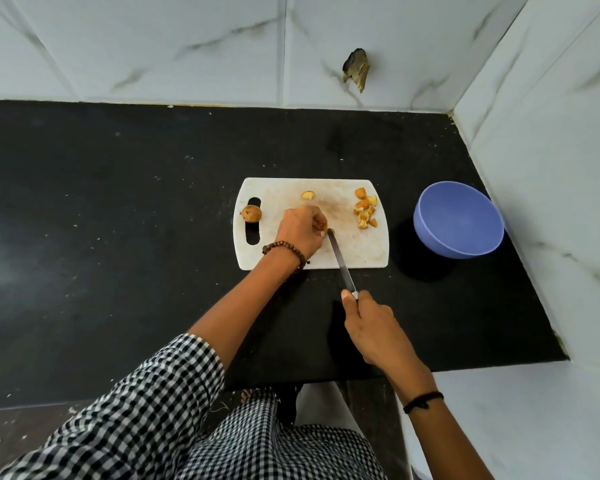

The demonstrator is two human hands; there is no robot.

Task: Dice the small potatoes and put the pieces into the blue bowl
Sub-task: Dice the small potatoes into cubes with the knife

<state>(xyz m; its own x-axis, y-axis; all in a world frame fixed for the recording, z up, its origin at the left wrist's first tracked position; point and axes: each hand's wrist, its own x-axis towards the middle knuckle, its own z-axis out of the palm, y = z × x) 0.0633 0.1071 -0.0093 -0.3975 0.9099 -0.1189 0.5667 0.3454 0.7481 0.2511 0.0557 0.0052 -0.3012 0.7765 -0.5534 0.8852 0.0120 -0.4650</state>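
Note:
A white cutting board (361, 251) lies on the black counter. My left hand (300, 233) presses a potato piece onto the board, mostly hidden under my fingers. My right hand (369, 327) grips the handle of a knife (342, 263), whose tip meets the piece beside my left fingertips. A pile of diced potato pieces (365, 212) sits at the board's right end. One cut potato piece (307, 195) lies near the far edge. A whole small potato (252, 213) rests on the board's handle slot at the left. The blue bowl (459, 223) stands right of the board and looks empty.
The black counter (118, 237) stretches wide to the left of the board. White marble-tiled walls close in behind and on the right, right next to the bowl. A damaged hole (356, 69) marks the back wall.

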